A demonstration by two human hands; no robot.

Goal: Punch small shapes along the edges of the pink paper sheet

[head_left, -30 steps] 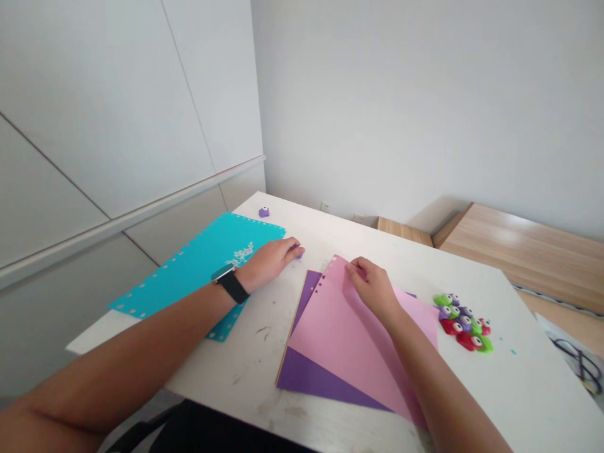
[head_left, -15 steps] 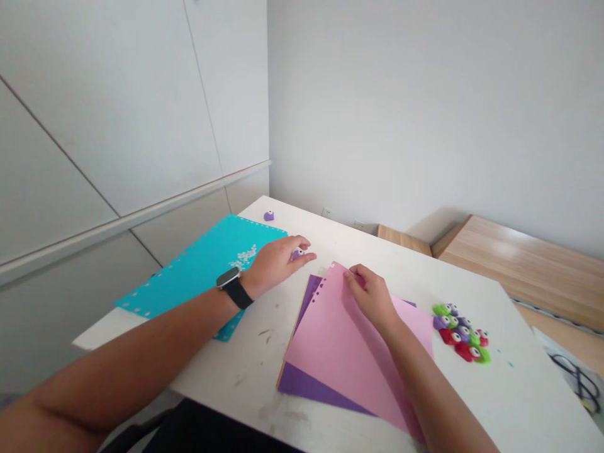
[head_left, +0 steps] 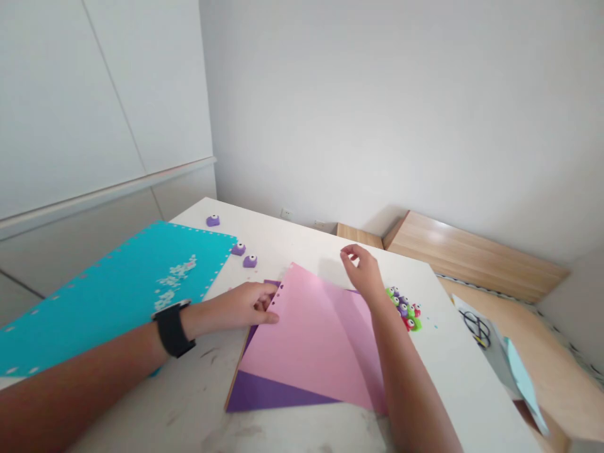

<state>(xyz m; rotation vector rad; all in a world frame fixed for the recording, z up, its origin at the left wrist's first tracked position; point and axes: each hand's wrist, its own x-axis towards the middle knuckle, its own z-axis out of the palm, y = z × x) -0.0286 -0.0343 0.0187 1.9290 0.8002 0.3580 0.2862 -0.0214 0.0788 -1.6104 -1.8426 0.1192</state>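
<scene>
My left hand (head_left: 240,305) sits at the holed left edge of a pink paper sheet (head_left: 306,346), its fingers closed on that edge. The sheet lies over a purple paper sheet (head_left: 264,393), which shows at the near left. My right hand (head_left: 361,270) is raised just beyond the far edge of the pink sheet, fingers apart, holding nothing. Near the left hand, on the table, stand several purple craft punches (head_left: 250,261). A cluster of green, red and purple craft punches (head_left: 402,308) lies just right of my right hand.
A teal perforated sheet (head_left: 117,302) with white paper bits lies left on the white table (head_left: 302,242). Wooden surfaces (head_left: 472,255) lie beyond the table's right edge, with a white sheet (head_left: 491,346) and black cord. White wall panels stand at left.
My left hand has moved from the small purple punch onto the pink sheet's holed edge. My right hand has lifted off the sheet. The view has swung left and back.
</scene>
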